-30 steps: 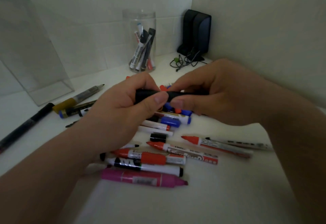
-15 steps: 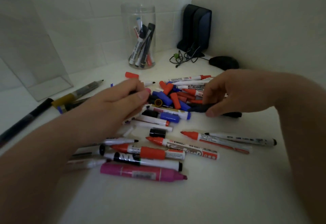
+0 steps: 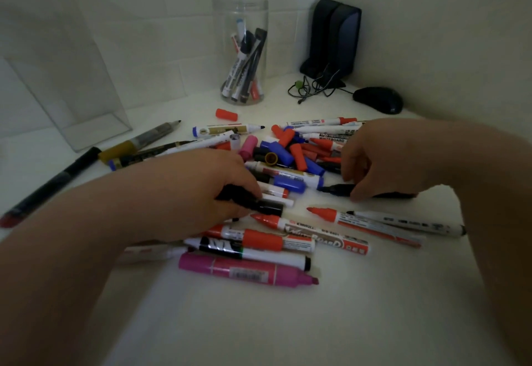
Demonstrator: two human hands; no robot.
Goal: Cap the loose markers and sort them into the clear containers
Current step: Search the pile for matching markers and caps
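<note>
Left hand (image 3: 207,192) has dropped nearer, fingers (image 3: 247,182) curled on a black cap (image 3: 269,208); right hand (image 3: 383,164) pinches the black marker (image 3: 334,189), barrel partly hidden.

- white table (image 3: 259,322), tucked into the corner
- messy heap of markers (image 3: 288,175) and loose caps (image 3: 296,155) in the middle
- fat pink marker (image 3: 244,272) lying nearest me
- lone red cap (image 3: 226,114) near the clear jar (image 3: 240,48)
- clear box (image 3: 57,77) far left
- mouse (image 3: 378,99), speakers (image 3: 334,37) and tangled cable (image 3: 313,86) at the back

2 hands (image 3: 207,190), 1 jar (image 3: 244,14), 1 mouse (image 3: 377,99), 1 pink marker (image 3: 244,269).
</note>
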